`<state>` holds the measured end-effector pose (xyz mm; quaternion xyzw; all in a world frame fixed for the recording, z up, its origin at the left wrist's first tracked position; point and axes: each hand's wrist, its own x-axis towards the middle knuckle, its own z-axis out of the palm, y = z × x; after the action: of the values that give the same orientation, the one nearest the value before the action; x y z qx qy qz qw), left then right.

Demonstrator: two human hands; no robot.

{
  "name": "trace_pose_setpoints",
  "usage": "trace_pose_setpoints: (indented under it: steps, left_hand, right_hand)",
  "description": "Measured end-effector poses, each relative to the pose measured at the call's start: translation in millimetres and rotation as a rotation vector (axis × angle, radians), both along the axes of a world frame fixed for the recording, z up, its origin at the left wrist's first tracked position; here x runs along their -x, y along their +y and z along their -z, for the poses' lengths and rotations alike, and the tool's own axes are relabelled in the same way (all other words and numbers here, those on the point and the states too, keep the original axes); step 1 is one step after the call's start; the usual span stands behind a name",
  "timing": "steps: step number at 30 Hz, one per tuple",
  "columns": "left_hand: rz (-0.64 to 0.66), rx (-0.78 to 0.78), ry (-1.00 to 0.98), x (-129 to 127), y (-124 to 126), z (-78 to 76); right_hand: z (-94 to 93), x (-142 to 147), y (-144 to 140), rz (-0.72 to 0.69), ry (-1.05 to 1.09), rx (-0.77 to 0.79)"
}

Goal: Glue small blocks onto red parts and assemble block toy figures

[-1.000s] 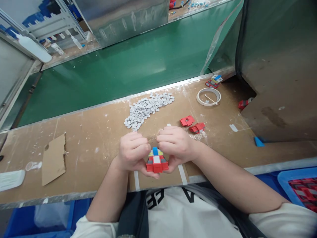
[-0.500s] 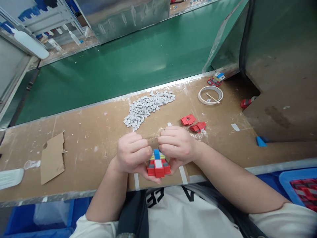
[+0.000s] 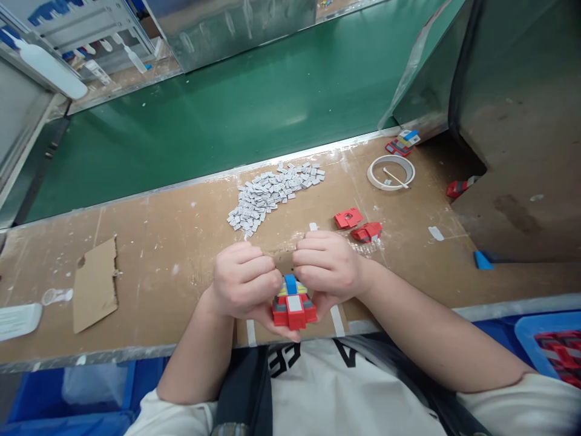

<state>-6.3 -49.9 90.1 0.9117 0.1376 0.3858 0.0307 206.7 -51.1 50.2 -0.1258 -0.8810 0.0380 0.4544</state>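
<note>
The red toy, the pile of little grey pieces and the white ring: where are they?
red toy (image 3: 294,309): head view, on its white front square, held between both hands.
pile of little grey pieces (image 3: 272,192): head view, middle of the heap on the bench.
white ring (image 3: 374,177): head view, on its left rim.

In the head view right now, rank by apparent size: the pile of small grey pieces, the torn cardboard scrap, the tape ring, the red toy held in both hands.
1. pile of small grey pieces
2. torn cardboard scrap
3. tape ring and red toy: these look about alike, and the toy sits nearer the camera, so no ranking between them.
</note>
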Motion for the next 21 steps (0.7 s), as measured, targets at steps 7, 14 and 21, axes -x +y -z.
trace_pose_setpoints:
  steps: [7, 14, 21]
  left_hand:
    - [-0.014, 0.012, -0.001, -1.0, 0.0, -1.7]
    - [-0.004, 0.022, 0.001, -1.0, 1.3, -1.5]
    - [0.004, 0.033, 0.011, 0.0, 1.7, -1.4]
  right_hand:
    - [2.1, -0.1, 0.4, 0.022, -0.029, -0.016]
    - [2.8, 0.0, -0.3, 0.049, -0.062, -0.028]
    - [3.1, 1.4, 0.9, 0.029, -0.007, 0.0]
